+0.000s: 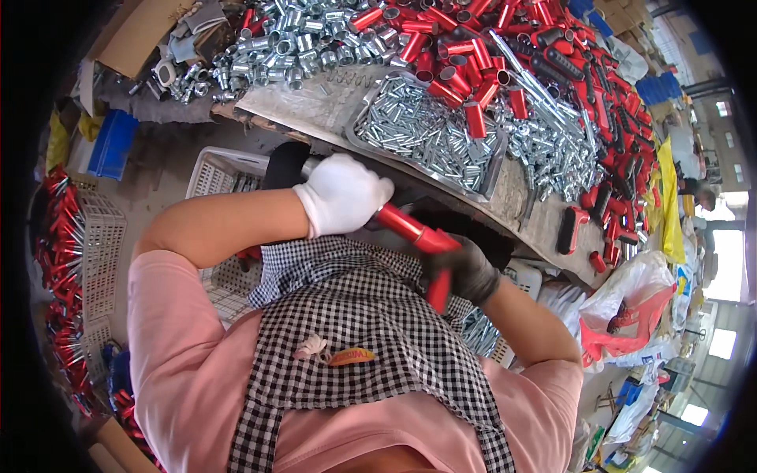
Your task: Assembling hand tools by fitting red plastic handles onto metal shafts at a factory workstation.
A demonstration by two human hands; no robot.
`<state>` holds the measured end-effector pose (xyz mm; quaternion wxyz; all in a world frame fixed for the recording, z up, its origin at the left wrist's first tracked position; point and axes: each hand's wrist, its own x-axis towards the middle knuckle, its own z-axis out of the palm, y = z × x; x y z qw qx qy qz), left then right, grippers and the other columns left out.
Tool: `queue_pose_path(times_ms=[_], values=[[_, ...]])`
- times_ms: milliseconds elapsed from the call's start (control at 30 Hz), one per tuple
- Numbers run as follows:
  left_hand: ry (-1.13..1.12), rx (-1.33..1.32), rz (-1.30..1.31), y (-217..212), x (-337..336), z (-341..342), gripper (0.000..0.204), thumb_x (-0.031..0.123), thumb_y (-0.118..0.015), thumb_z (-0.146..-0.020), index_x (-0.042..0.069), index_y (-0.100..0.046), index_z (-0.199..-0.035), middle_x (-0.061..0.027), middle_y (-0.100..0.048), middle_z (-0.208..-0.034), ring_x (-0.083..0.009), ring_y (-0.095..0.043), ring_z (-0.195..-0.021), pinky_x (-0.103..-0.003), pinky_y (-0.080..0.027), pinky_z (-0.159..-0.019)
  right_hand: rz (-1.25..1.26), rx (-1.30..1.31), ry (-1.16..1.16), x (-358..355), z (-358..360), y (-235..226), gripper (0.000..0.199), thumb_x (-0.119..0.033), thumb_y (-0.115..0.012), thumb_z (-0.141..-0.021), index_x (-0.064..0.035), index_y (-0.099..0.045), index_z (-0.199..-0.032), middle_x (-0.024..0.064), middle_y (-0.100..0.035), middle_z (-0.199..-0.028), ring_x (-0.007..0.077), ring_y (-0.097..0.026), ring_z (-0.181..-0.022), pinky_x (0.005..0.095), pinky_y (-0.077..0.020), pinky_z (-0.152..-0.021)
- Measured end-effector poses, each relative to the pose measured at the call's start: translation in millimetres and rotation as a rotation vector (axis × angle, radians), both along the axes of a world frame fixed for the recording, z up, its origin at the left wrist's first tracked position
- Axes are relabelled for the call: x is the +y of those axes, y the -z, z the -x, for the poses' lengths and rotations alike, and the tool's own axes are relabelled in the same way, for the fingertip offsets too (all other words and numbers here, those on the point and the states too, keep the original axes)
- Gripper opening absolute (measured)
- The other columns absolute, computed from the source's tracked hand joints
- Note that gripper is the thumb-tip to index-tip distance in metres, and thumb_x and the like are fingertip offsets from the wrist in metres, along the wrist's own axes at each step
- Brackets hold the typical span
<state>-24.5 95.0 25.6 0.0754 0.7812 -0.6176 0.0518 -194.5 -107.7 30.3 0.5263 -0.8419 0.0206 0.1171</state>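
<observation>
Left hand: white glove, fingers wrapped tight round the upper end of a red tool, just under the surface edge.
Right hand: dark glove, clamped on the tool's lower red piece, close to the checked apron.
Red tool: one, held between both hands; long axis slants from upper left down to lower right, then bends downward at the right hand.
Tray: one metal tray on the surface, full of small silver pins, way too many to count.
Red tubes: big heap behind the tray, can't count those either.
Crates: two white ones visible at left.
</observation>
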Motion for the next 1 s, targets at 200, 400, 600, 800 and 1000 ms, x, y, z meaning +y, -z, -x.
queue_pose_path(times_ms=[200, 400, 600, 800, 1000], values=[[0.082, 0.654, -0.279, -11, -1, -8, 0.031, 0.033, -0.074, -0.073, 0.005, -0.065, -0.082, -0.0154, -0.066, -0.069, -0.0318, -0.066, -0.065, -0.043, -0.051, -0.059, 0.916, -0.414, -0.523, -21, -26, -36, 0.037, -0.024, -0.073, -0.077, -0.0096, -0.064, -0.11, 0.0098, -0.064, -0.079, 0.0321, -0.063, -0.068, 0.0415, -0.0489, -0.062], [0.043, -0.008, -0.044, 3, -3, -10, 0.019, 0.025, -0.068, -0.07, 0.008, -0.059, -0.073, -0.0071, -0.06, -0.061, -0.0267, -0.062, -0.057, -0.039, -0.048, -0.054, 0.1, -0.063, -0.05, -4, -5, -1, 0.046, -0.015, -0.07, -0.074, -0.0044, -0.058, -0.118, 0.0087, -0.062, -0.08, 0.0258, -0.061, -0.071, 0.0386, -0.0509, -0.067], [0.022, 0.218, -0.069, -20, -10, -15, 0.023, 0.029, -0.07, -0.072, 0.008, -0.061, -0.075, -0.0104, -0.061, -0.065, -0.0296, -0.064, -0.063, -0.042, -0.049, -0.059, -0.475, 0.073, 0.142, -10, -14, -6, 0.062, -0.017, -0.077, -0.067, 0.0001, -0.057, -0.122, 0.0092, -0.063, -0.084, 0.0239, -0.065, -0.079, 0.0386, -0.0529, -0.07], [-0.01, 0.418, -0.448, -2, -1, 6, 0.018, 0.024, -0.063, -0.074, 0.006, -0.065, -0.076, -0.0149, -0.067, -0.07, -0.0325, -0.068, -0.066, -0.043, -0.053, -0.06, 0.702, -0.386, -0.235, 13, 0, -4, 0.062, -0.003, -0.073, -0.067, -0.0024, -0.057, -0.127, 0.0098, -0.068, -0.089, 0.0251, -0.068, -0.08, 0.0351, -0.0554, -0.072], [0.031, -0.126, 0.13, -19, -10, -42, 0.017, 0.026, -0.062, -0.072, 0.011, -0.056, -0.066, -0.0084, -0.057, -0.061, -0.0292, -0.062, -0.062, -0.043, -0.047, -0.057, -0.777, 0.118, 0.376, 38, -11, -1, 0.071, 0.002, -0.074, -0.073, 0.0004, -0.046, -0.138, 0.0086, -0.065, -0.108, 0.0166, -0.063, -0.097, 0.032, -0.0539, -0.083]])
